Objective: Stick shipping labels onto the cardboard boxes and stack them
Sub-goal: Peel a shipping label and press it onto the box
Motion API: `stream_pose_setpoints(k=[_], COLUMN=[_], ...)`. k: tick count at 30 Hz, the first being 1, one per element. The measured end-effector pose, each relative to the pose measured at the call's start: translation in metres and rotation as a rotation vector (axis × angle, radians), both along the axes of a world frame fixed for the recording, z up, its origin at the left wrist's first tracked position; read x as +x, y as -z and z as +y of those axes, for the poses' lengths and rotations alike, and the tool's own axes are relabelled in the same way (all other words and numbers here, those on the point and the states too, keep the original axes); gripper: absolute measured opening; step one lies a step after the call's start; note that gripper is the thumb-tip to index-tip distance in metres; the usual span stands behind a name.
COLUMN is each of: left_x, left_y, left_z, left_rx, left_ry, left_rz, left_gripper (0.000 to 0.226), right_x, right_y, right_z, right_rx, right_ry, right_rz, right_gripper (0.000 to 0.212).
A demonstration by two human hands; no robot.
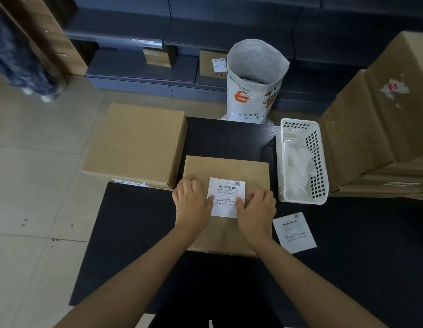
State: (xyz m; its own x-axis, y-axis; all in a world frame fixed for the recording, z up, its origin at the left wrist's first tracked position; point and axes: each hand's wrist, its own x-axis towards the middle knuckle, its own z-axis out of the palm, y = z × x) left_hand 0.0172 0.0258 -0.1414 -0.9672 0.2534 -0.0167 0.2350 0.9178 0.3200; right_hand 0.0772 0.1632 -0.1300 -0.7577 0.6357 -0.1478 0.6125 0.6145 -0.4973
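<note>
A brown cardboard box [250, 169] lies flat on the black table [139, 245] in front of me. On its top lies a white shipping label [227, 192] with a barcode. My left hand [191, 202] lies flat on the box, its thumb touching the label's left edge. My right hand [256, 208] lies flat too, its thumb pressing the label's lower right part. A second white label [293, 232] lies loose on the table to the right of the box. A larger cardboard box [137, 143] stands at the table's left, overhanging the edge.
A white plastic basket [300, 129] with clear backing sheets stands right of the box. Stacked flat cartons [376, 119] fill the far right. A white woven sack [255, 84] stands open behind the table. Dark shelves [139, 67] hold two small boxes.
</note>
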Motion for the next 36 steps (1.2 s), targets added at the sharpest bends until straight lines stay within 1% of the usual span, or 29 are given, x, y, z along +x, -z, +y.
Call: stream_pose_setpoints(k=[1,3,5,7,9,11,16,22,25,28,31,34,36], left_x=[0.001,0.004,0.004,0.004,0.002,0.002,0.004,0.008,0.009,0.008,0.008,0.008,0.005], left_y=[0.002,0.005,0.011,0.022,0.034,0.040,0.039,0.031,0.031,0.032,0.027,0.020,0.022], left_z=[0.000,0.004,0.007,0.003,-0.004,-0.008,-0.006,-0.003,-0.003,0.000,0.000,0.002,0.000], left_rx=[0.032,0.017,-0.060,-0.134,-0.185,-0.208,-0.216,-0.118,-0.118,-0.131,-0.075,-0.022,-0.026], left_ry=[0.093,0.298,0.438,0.470,0.472,0.483,0.469,0.411,0.422,0.403,0.399,0.467,0.531], left_rz=[0.053,0.104,0.080,0.007,-0.066,-0.091,-0.080,-0.107,-0.132,-0.105,-0.079,-0.036,-0.077], left_gripper=[0.041,0.042,0.048,0.050,0.053,0.055,0.056,0.068,0.068,0.068,0.066,0.062,0.065], right_x=[-0.001,-0.005,-0.009,-0.009,-0.005,-0.003,-0.002,-0.002,-0.002,-0.001,-0.002,-0.005,-0.005], right_y=[-0.001,-0.001,0.005,0.019,0.033,0.041,0.045,0.044,0.046,0.047,0.042,0.035,0.035], right_z=[-0.004,-0.013,-0.019,-0.014,-0.004,-0.001,-0.003,-0.004,-0.005,-0.006,-0.006,-0.007,-0.005], right_rx=[0.010,-0.004,0.026,0.135,0.224,0.282,0.311,0.271,0.285,0.288,0.300,0.283,0.246], right_ry=[-0.041,-0.219,-0.431,-0.567,-0.623,-0.626,-0.617,-0.539,-0.529,-0.533,-0.522,-0.610,-0.683], right_rz=[0.052,0.101,0.036,-0.071,-0.115,-0.112,-0.127,-0.103,-0.109,-0.109,-0.094,-0.045,-0.072], right_gripper=[0.027,0.045,0.056,0.060,0.063,0.060,0.058,0.061,0.063,0.063,0.062,0.061,0.062])
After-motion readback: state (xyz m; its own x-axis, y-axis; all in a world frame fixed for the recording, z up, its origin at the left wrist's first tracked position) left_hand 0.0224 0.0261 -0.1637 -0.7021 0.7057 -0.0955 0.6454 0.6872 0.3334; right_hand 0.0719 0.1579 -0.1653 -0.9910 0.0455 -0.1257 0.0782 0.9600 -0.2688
